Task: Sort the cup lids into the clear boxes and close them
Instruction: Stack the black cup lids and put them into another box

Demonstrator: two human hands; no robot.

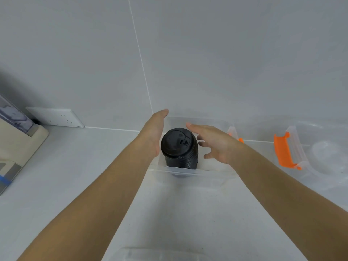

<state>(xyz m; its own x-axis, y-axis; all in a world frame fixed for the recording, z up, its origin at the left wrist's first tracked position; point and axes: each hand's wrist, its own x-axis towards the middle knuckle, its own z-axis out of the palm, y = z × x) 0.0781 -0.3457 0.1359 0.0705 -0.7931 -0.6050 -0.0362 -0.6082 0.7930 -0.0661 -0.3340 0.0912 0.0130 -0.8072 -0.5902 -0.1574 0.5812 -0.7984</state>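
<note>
One black lid stack (178, 147) in one clear box (207, 172), second box (301, 157) beside; left hand (154, 132), right hand (214, 142) outspread, empty.

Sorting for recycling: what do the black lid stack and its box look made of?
Black lid stack: probably thin moulded plastic, with a slight sheen and ribbed nested rims. Box: clear, glossy rigid plastic; the stack shows through its near wall.

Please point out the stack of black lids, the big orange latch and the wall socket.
stack of black lids (178, 141): head view, top lid
big orange latch (282, 151): head view, its middle
wall socket (56, 117): head view, its faceplate
</note>
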